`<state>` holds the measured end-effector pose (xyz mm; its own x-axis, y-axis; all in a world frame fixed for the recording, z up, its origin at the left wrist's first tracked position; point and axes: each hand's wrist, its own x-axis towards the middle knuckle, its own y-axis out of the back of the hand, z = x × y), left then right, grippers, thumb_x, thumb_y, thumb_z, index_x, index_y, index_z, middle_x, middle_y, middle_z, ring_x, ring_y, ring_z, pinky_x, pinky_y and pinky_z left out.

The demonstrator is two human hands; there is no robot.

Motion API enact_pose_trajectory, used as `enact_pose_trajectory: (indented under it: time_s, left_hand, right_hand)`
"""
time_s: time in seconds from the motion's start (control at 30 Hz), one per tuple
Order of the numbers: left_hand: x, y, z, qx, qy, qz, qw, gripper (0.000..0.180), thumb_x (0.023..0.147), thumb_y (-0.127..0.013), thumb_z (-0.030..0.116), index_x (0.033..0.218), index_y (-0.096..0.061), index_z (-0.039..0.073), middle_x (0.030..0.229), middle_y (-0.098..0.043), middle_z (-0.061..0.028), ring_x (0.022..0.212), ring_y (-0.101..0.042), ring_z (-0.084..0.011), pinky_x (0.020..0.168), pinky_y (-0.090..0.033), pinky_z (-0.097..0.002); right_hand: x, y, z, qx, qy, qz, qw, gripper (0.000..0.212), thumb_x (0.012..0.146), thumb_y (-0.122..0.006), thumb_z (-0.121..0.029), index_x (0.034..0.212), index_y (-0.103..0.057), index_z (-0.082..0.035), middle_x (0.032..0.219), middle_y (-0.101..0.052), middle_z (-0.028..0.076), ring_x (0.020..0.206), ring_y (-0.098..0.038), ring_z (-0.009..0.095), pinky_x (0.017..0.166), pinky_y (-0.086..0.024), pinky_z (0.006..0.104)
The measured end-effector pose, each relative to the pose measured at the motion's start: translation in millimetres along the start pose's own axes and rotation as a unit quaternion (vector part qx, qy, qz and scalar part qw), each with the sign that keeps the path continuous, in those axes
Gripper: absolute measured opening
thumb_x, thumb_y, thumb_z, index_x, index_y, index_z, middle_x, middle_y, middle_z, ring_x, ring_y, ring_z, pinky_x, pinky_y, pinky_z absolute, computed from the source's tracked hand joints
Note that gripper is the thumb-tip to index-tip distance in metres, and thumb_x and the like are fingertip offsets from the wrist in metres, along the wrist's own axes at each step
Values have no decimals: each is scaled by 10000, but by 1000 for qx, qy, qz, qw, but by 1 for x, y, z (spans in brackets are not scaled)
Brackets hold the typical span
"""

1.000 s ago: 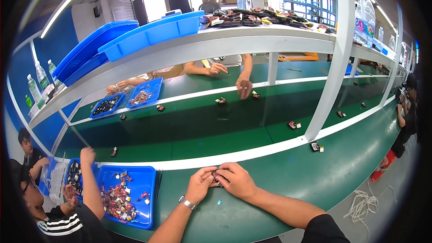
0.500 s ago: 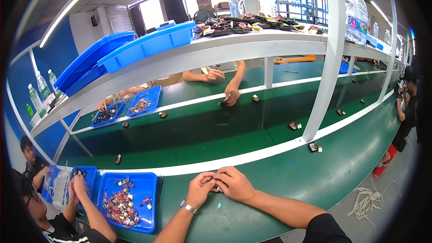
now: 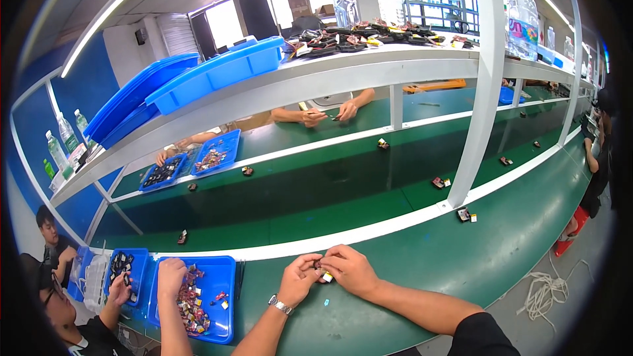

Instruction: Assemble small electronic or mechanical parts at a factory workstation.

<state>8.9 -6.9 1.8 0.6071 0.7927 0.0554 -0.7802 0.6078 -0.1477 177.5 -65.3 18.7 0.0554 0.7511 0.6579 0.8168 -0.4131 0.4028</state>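
My left hand [image 3: 298,278] and my right hand [image 3: 348,269] meet over the green bench, both pinching one small dark part with a yellow end [image 3: 323,275]. The fingers hide most of that part. A watch sits on my left wrist [image 3: 279,304]. A tiny pale scrap [image 3: 326,302] lies on the bench just below my hands.
A blue tray [image 3: 221,290] of small mixed parts stands to my left, with a neighbour's hand [image 3: 171,271] in it. Small parts [image 3: 465,213] ride the green conveyor belt [image 3: 277,217]. A white post [image 3: 480,92] holds a shelf with blue bins [image 3: 217,72]. Other people work across the belt.
My hands have stayed together on the small part. The neighbour's raised arm has dropped into the blue tray. The view has shifted slightly, and the person opposite has drawn both hands together.
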Motion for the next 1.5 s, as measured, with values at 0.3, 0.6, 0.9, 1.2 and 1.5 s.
enact_pose_trajectory:
  time_s: [0.3,0.6,0.9,1.2,1.5]
  left_hand:
    - [0,-1,1,-11,12,7,1000,359,901,-568,-47,1252,-490,-46,1125,-610,-132,904,-644,-163,786,-552,-280]
    - [0,-5,1,17,23,7,1000,348,906,-558,-51,1248,-493,-47,1117,-615,-132,895,-647,-168,787,-556,-284]
    - [-3,-3,9,-13,21,15,1000,357,896,-558,-55,1247,-495,-37,1111,-620,-130,904,-644,-181,793,-564,-304]
    - [0,-2,3,-23,10,4,1000,420,851,-564,-46,1260,-469,-34,1202,-600,-160,983,-641,-198,803,-561,-304]
    - [2,-8,7,-73,4,12,997,377,912,-521,5,1283,-452,-20,1194,-593,-137,987,-617,-180,806,-540,-307]
  right_hand:
    - [0,3,-2,-169,100,-24,980,122,735,-685,-71,851,-651,-61,884,-592,30,834,-599,200,654,-534,325]
    - [-6,2,0,-233,131,-40,963,169,707,-681,-108,850,-620,-44,871,-572,46,797,-583,208,653,-529,303]
    - [2,9,-5,-222,213,14,952,182,702,-667,-164,826,-595,-50,822,-547,39,779,-546,189,679,-462,311]
    - [2,12,-4,-172,143,-2,975,182,764,-657,-195,834,-596,-39,961,-550,92,829,-539,240,716,-463,333]
    - [-8,6,1,-153,90,-33,984,343,722,-726,-136,1016,-600,-11,1147,-566,116,917,-581,253,807,-529,325]
